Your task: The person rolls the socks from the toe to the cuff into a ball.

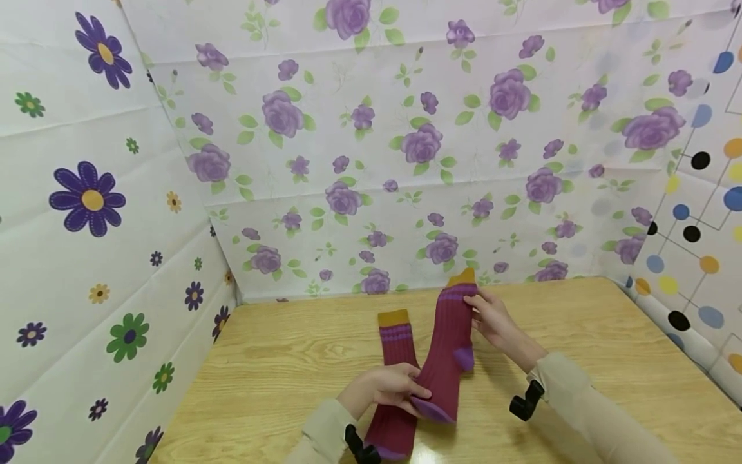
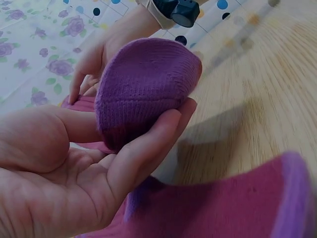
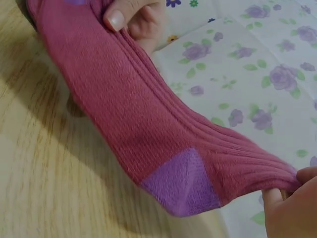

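Note:
A maroon sock (image 1: 446, 335) with a purple heel and toe and a mustard cuff is held up off the table, stretched at a slant between both hands. My left hand (image 1: 390, 386) pinches it near the toe, thumb on one side and fingers on the other; the purple toe (image 2: 148, 79) shows close up in the left wrist view. At the cuff end my right hand (image 1: 495, 322) grips the ribbed leg, thumb against fingers. The purple heel (image 3: 183, 183) hangs between the hands. A matching sock (image 1: 397, 348) lies flat on the table, partly hidden under my left hand and wrist.
A light wooden table (image 1: 278, 374) spreads under both arms. Behind it hangs a white cloth with purple roses (image 1: 348, 200); a daisy-print cloth (image 1: 93, 200) stands at left and a dotted cloth (image 1: 695, 258) at right. Black wrist cameras (image 1: 526, 401) sit on both sleeves.

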Demonstrator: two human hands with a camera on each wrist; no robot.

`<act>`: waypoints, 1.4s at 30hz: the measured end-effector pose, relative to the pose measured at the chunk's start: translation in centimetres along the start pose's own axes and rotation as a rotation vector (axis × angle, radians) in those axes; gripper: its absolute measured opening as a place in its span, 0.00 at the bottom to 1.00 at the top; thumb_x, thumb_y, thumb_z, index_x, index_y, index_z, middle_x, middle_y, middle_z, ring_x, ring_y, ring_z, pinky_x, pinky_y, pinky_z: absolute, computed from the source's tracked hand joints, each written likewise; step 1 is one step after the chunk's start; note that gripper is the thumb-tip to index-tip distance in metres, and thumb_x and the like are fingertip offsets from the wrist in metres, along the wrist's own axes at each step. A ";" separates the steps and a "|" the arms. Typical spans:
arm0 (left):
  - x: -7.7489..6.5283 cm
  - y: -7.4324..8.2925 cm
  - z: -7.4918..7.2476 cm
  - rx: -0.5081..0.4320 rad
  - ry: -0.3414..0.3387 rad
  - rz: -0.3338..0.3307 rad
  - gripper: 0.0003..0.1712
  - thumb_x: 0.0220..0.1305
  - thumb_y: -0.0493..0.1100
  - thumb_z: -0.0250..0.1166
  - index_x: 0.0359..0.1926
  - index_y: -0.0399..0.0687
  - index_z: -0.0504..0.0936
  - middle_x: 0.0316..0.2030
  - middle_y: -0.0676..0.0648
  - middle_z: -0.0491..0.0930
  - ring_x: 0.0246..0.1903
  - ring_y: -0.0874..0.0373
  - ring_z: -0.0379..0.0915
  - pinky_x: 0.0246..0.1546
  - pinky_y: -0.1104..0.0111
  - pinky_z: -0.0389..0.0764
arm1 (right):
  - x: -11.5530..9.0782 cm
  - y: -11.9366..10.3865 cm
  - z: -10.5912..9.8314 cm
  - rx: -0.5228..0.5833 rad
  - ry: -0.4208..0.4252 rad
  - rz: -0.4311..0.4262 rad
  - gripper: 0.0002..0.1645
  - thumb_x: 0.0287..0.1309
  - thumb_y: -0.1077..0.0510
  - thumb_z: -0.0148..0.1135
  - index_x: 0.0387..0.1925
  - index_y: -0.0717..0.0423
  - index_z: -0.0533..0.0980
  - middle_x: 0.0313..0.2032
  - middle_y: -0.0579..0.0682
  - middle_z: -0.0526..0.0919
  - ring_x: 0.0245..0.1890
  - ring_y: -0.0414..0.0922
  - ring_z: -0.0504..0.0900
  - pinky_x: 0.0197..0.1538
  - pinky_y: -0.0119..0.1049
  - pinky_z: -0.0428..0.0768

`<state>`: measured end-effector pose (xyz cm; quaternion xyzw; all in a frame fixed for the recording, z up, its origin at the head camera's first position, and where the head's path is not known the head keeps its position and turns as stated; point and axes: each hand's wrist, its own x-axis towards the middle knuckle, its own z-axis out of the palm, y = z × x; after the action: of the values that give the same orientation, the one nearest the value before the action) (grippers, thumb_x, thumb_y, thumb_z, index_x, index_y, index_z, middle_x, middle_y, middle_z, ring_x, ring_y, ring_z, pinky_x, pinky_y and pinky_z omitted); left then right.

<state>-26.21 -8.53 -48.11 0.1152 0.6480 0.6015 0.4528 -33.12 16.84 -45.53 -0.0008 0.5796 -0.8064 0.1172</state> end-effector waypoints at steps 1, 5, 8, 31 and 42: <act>-0.2 0.0 -0.1 0.002 0.002 0.004 0.20 0.68 0.29 0.54 0.60 0.29 0.68 0.49 0.40 0.80 0.53 0.49 0.77 0.55 0.48 0.75 | 0.0 0.0 0.0 0.011 -0.002 0.000 0.40 0.72 0.60 0.47 0.76 0.55 0.41 0.35 0.38 0.81 0.36 0.35 0.82 0.42 0.28 0.80; -0.8 -0.1 -0.4 0.002 0.006 0.008 0.23 0.68 0.28 0.53 0.62 0.27 0.65 0.52 0.38 0.77 0.55 0.47 0.75 0.56 0.47 0.75 | 0.3 0.3 0.2 0.049 0.000 -0.003 0.40 0.70 0.65 0.48 0.76 0.59 0.42 0.32 0.40 0.82 0.32 0.36 0.82 0.39 0.28 0.80; -1.2 -0.3 -0.6 0.006 -0.006 0.010 0.22 0.68 0.28 0.53 0.62 0.28 0.66 0.51 0.40 0.78 0.53 0.49 0.76 0.56 0.48 0.75 | 0.6 0.6 0.5 0.051 0.003 -0.008 0.39 0.68 0.67 0.48 0.74 0.64 0.45 0.29 0.40 0.83 0.30 0.35 0.82 0.37 0.27 0.80; -3.6 -2.1 -1.8 0.047 -0.038 0.031 0.13 0.68 0.30 0.56 0.51 0.27 0.74 0.48 0.32 0.81 0.46 0.50 0.81 0.50 0.53 0.80 | 1.7 2.3 2.3 -0.059 -0.063 0.000 0.27 0.67 0.69 0.47 0.66 0.70 0.57 0.32 0.42 0.81 0.31 0.35 0.80 0.36 0.28 0.79; -5.0 -2.6 -2.5 0.089 -0.034 0.013 0.12 0.67 0.31 0.57 0.49 0.29 0.76 0.40 0.40 0.85 0.38 0.58 0.83 0.45 0.60 0.83 | 2.0 2.8 3.5 -0.051 -0.126 0.005 0.23 0.65 0.70 0.49 0.60 0.69 0.61 0.30 0.42 0.82 0.31 0.36 0.81 0.37 0.30 0.80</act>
<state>-24.18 -14.40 -48.52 0.1496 0.6656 0.5730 0.4542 -34.04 12.36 -47.31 -0.0528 0.5913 -0.7896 0.1554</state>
